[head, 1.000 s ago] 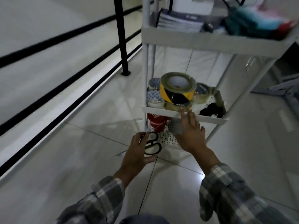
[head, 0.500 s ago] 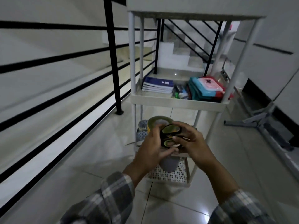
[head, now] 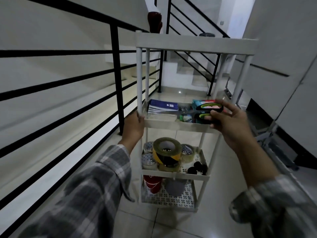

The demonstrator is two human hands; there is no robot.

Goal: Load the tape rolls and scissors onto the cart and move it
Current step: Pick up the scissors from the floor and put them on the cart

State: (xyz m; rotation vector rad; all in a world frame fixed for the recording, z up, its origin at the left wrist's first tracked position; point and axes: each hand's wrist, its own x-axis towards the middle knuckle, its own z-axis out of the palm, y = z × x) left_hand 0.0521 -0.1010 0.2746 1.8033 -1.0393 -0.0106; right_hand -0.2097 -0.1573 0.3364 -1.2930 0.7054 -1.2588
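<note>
A white multi-tier cart (head: 195, 43) stands in front of me on the tiled floor. My right hand (head: 229, 122) holds black scissors with green handle linings (head: 208, 111) over the second shelf, blades pointing left. My left hand (head: 133, 125) grips the cart's front left post at that shelf's corner. On the shelf below sit a large yellow-and-black tape roll (head: 166, 152) stacked on another roll, several smaller clear and patterned tape rolls (head: 148, 160), and small black objects (head: 197, 168).
Notebooks (head: 163, 107) and colourful packs (head: 204, 101) fill the second shelf. A red container (head: 152, 183) and a grey one (head: 175, 186) sit on the bottom shelf. A black railing (head: 116, 79) runs along the left; stairs rise behind the cart. A metal stand (head: 267, 140) lies at right.
The scissors passed from my left hand to my right hand and rose from floor level to the second shelf. My left hand moved onto the cart's left post. The view tilted up.
</note>
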